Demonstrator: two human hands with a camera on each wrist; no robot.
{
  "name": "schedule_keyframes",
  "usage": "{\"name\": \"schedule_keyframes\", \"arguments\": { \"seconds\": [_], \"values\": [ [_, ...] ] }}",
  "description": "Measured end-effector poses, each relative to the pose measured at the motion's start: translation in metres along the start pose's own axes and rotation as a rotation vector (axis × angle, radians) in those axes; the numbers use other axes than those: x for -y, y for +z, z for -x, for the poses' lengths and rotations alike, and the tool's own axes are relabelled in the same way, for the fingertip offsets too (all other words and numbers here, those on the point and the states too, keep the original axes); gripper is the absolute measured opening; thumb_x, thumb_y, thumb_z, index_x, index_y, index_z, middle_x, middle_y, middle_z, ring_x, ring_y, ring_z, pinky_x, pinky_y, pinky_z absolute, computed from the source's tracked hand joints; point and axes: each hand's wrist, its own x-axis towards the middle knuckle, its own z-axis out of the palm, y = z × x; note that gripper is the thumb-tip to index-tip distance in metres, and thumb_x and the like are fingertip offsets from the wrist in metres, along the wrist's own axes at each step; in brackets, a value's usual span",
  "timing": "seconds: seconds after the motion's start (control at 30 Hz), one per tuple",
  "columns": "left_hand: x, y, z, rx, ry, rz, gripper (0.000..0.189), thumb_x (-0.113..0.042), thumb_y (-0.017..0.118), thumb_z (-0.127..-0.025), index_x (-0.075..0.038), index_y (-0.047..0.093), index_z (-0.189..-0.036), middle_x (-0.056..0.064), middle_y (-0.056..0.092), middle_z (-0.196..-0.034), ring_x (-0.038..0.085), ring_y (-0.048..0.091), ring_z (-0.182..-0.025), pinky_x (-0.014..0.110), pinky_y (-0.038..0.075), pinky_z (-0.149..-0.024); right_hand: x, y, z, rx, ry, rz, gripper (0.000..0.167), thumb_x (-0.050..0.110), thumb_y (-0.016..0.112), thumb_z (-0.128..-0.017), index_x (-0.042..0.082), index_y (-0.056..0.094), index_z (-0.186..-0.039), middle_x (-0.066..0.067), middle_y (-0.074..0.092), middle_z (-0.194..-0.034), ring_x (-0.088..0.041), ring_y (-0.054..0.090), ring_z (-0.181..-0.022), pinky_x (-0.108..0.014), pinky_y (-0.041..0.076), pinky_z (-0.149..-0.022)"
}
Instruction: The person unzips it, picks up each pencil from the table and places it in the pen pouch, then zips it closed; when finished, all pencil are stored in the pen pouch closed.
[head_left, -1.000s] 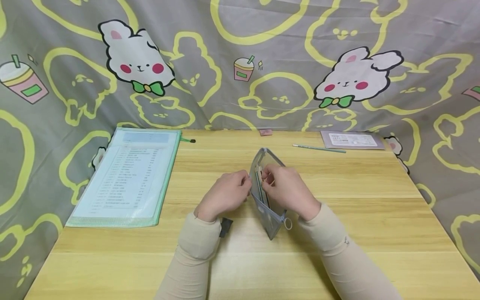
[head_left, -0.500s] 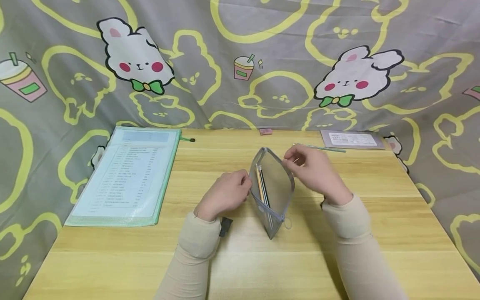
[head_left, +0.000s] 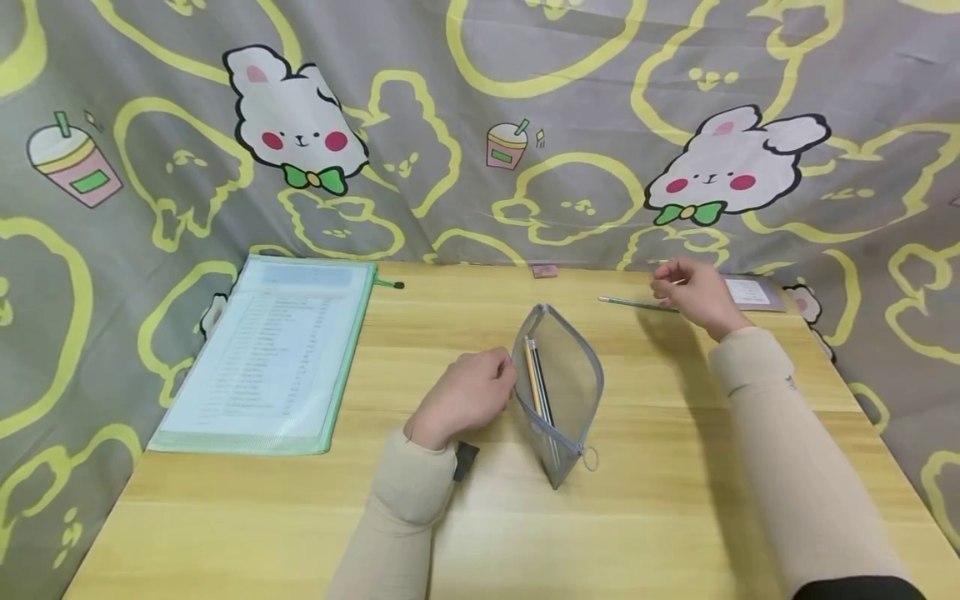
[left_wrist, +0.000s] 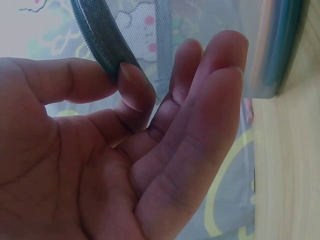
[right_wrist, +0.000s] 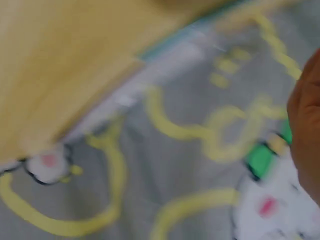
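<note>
My left hand (head_left: pixel 467 390) pinches the zip edge of a grey mesh zip pouch (head_left: pixel 576 371) between thumb and index finger, as the left wrist view shows. The pouch stands with its mouth spread wide, and a few pencils (head_left: pixel 536 375) lean inside it. Over the back right of the table, my right hand (head_left: pixel 697 293) hovers with loosely bent fingers, no held thing showing. Beneath its fingertips lies a green pencil (head_left: pixel 626 302), its right end hidden by the hand. The right wrist view is blurred and shows only part of the hand (right_wrist: pixel 306 135).
A green-edged zip folder (head_left: pixel 262 358) with a printed sheet lies at the left. Near the back edge is a small pink eraser (head_left: pixel 545 271). A grey packet with a white label (head_left: pixel 747 292) sits behind the right hand. A patterned curtain (head_left: pixel 435 125) closes off the back.
My right hand has left the inside of the pouch and moved right and away, over the green pencil. My left hand still holds the pouch's edge. The head view has shifted slightly.
</note>
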Motion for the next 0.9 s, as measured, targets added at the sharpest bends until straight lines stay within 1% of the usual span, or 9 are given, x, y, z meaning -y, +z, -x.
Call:
{"name": "schedule_keyframes", "arguments": {
  "seconds": [0.07, 0.13, 0.23, 0.3, 0.37, 0.43, 0.57, 0.77, 0.9],
  "values": [
    [0.0, 0.001, 0.001, 0.0, 0.003, -0.014, 0.03, -0.019, 0.041, -0.109, -0.013, 0.063, -0.09, 0.0, 0.061, -0.073, 0.015, 0.046, -0.056, 0.03, 0.04, -0.055, -0.015, 0.0, -0.009, 0.017, 0.027, -0.028, 0.031, 0.015, 0.065, -0.104, -0.007, 0.061, -0.126, 0.002, 0.068, -0.102, -0.002, 0.066, -0.083, -0.022, 0.06, -0.075],
    [-0.001, 0.001, 0.001, -0.006, 0.006, -0.026, 0.03, -0.019, 0.041, -0.109, -0.013, 0.064, -0.091, 0.0, 0.059, -0.072, 0.015, 0.045, -0.056, 0.03, 0.04, -0.055, -0.025, 0.001, -0.014, 0.014, 0.051, -0.005, 0.032, 0.014, 0.066, -0.103, -0.007, 0.061, -0.127, 0.003, 0.068, -0.103, -0.002, 0.064, -0.084, -0.021, 0.059, -0.074],
    [-0.003, 0.001, 0.002, -0.01, 0.009, -0.032, 0.03, -0.02, 0.041, -0.109, -0.013, 0.065, -0.092, 0.0, 0.057, -0.071, 0.014, 0.044, -0.056, 0.03, 0.039, -0.054, -0.035, 0.002, -0.018, -0.009, 0.056, 0.076, 0.031, 0.013, 0.067, -0.101, -0.005, 0.063, -0.125, -0.009, 0.07, -0.109, -0.011, 0.062, -0.09, -0.022, 0.054, -0.075],
    [-0.004, 0.001, 0.002, -0.008, 0.013, -0.031, 0.03, -0.02, 0.041, -0.109, -0.012, 0.065, -0.093, 0.0, 0.058, -0.071, 0.014, 0.044, -0.055, 0.03, 0.039, -0.054, -0.039, 0.002, -0.019, -0.019, 0.046, 0.153, 0.028, 0.013, 0.067, -0.099, -0.003, 0.064, -0.122, -0.019, 0.07, -0.113, -0.019, 0.062, -0.096, -0.026, 0.05, -0.079],
    [-0.005, 0.001, 0.002, -0.006, 0.015, -0.027, 0.029, -0.02, 0.041, -0.109, -0.012, 0.065, -0.094, 0.0, 0.058, -0.071, 0.014, 0.044, -0.055, 0.03, 0.039, -0.054, -0.042, 0.002, -0.02, -0.017, 0.044, 0.201, 0.025, 0.013, 0.065, -0.098, -0.003, 0.064, -0.118, -0.023, 0.069, -0.114, -0.027, 0.061, -0.101, -0.032, 0.047, -0.084],
    [-0.005, 0.001, 0.002, -0.004, 0.016, -0.026, 0.029, -0.02, 0.041, -0.109, -0.012, 0.065, -0.094, 0.0, 0.059, -0.071, 0.014, 0.045, -0.055, 0.03, 0.039, -0.053, -0.046, 0.003, -0.022, -0.011, 0.049, 0.23, 0.023, 0.013, 0.064, -0.098, -0.001, 0.065, -0.115, -0.024, 0.069, -0.112, -0.032, 0.061, -0.102, -0.037, 0.045, -0.087],
    [-0.005, 0.002, 0.002, -0.007, 0.017, -0.032, 0.029, -0.02, 0.042, -0.109, -0.012, 0.065, -0.094, 0.0, 0.059, -0.072, 0.014, 0.045, -0.056, 0.03, 0.04, -0.054, -0.049, 0.007, -0.023, 0.013, 0.064, 0.258, 0.022, 0.011, 0.063, -0.094, 0.0, 0.067, -0.113, -0.021, 0.07, -0.109, -0.033, 0.06, -0.103, -0.044, 0.046, -0.09],
    [-0.004, 0.001, 0.003, -0.009, 0.016, -0.025, 0.03, -0.02, 0.042, -0.109, -0.012, 0.065, -0.092, -0.001, 0.055, -0.07, 0.014, 0.044, -0.056, 0.03, 0.039, -0.054, -0.043, 0.012, -0.018, 0.118, -0.023, 0.416, 0.024, 0.005, 0.065, -0.089, -0.002, 0.065, -0.112, -0.025, 0.069, -0.112, -0.041, 0.064, -0.106, -0.056, 0.05, -0.098],
    [-0.003, 0.001, 0.003, -0.003, 0.002, -0.014, 0.03, -0.021, 0.042, -0.11, -0.012, 0.065, -0.092, 0.0, 0.053, -0.069, 0.014, 0.042, -0.055, 0.029, 0.038, -0.053, -0.036, 0.021, -0.009, 0.155, -0.078, 0.485, 0.023, 0.003, 0.065, -0.088, -0.002, 0.066, -0.111, -0.025, 0.071, -0.11, -0.043, 0.065, -0.106, -0.059, 0.049, -0.099]
  ]
}}
